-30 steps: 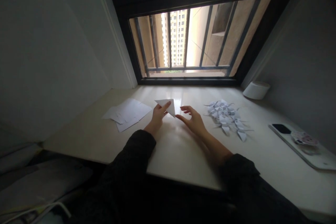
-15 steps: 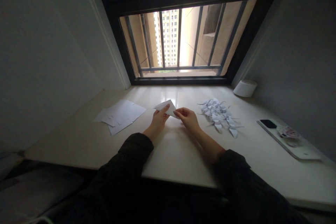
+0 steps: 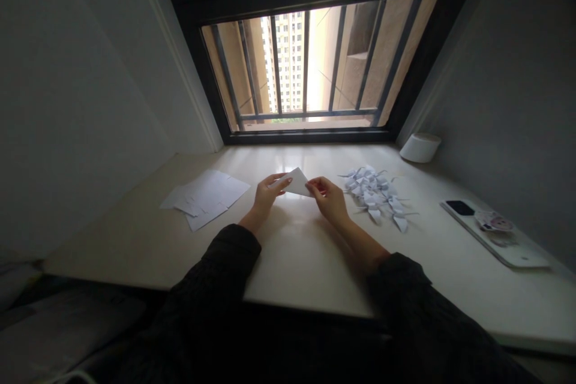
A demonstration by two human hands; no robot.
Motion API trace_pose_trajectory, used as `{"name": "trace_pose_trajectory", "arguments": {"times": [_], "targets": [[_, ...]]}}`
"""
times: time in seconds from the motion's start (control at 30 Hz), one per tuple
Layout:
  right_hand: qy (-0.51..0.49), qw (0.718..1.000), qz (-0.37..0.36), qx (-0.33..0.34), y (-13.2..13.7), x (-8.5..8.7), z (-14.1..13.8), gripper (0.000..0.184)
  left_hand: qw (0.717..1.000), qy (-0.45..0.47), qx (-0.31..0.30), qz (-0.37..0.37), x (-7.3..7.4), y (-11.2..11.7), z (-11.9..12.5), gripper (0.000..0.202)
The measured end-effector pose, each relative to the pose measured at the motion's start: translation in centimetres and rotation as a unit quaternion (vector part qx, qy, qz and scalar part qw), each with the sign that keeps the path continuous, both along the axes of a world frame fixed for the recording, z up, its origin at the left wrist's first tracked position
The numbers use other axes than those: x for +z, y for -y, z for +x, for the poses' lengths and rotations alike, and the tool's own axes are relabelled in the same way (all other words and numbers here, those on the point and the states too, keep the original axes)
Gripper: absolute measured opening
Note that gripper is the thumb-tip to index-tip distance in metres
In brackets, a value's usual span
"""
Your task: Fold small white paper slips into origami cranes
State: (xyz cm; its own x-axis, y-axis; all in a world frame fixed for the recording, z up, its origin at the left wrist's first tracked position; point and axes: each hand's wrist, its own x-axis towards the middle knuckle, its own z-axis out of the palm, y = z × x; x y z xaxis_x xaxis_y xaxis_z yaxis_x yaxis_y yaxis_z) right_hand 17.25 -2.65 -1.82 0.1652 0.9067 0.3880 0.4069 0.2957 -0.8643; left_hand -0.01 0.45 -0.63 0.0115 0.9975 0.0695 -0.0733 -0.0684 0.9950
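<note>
A small white piece of folded paper, roughly triangular with its peak toward the window, is held between my two hands above the sill. My left hand grips its left end, thumb lying on top and fingers beneath. At the right corner, my right hand pinches the paper between thumb and fingertips. To the right of that hand lies a cluster of folded white paper cranes. Loose white paper sheets overlap one another on the left.
Everything lies on a pale, glossy windowsill. A phone with a round grip on its back rests at the right. A white cylindrical object stands in the back right corner, near the dark window frame.
My left hand has shifted left along the folded paper, and my right hand slightly right. The paper has turned, its peak now nearer the middle.
</note>
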Motion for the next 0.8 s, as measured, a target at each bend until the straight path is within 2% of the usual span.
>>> {"name": "trace_pose_trajectory", "arguments": {"times": [0.2, 0.4, 0.53, 0.67, 0.73, 0.8], "targets": [[0.035, 0.999, 0.008, -0.019, 0.1, 0.1, 0.2, 0.021, 0.997, -0.041, -0.035, 0.060, 0.5, 0.6, 0.2, 0.037], [0.059, 0.998, 0.016, -0.022, 0.2, 0.0, 0.1, 0.022, 0.994, -0.072, 0.029, 0.082, 0.3, 1.1, 0.4, 0.028], [0.065, 0.998, 0.014, -0.017, 0.3, -0.1, -0.1, 0.020, 0.994, -0.051, 0.039, 0.084, -0.3, 0.8, 0.7, 0.030], [0.006, 1.000, 0.017, -0.012, 0.7, 0.0, -0.6, 0.029, 0.996, -0.010, 0.021, 0.082, -0.8, 0.9, 1.2, 0.040], [-0.030, 0.999, 0.022, -0.007, 0.8, -0.1, -0.9, 0.038, 0.995, -0.007, 0.018, 0.094, -0.8, 1.3, 1.5, 0.046], [-0.051, 0.998, 0.026, -0.005, 0.8, -0.2, -1.1, 0.040, 0.994, -0.007, 0.020, 0.106, -0.7, 1.6, 1.7, 0.046]]}}
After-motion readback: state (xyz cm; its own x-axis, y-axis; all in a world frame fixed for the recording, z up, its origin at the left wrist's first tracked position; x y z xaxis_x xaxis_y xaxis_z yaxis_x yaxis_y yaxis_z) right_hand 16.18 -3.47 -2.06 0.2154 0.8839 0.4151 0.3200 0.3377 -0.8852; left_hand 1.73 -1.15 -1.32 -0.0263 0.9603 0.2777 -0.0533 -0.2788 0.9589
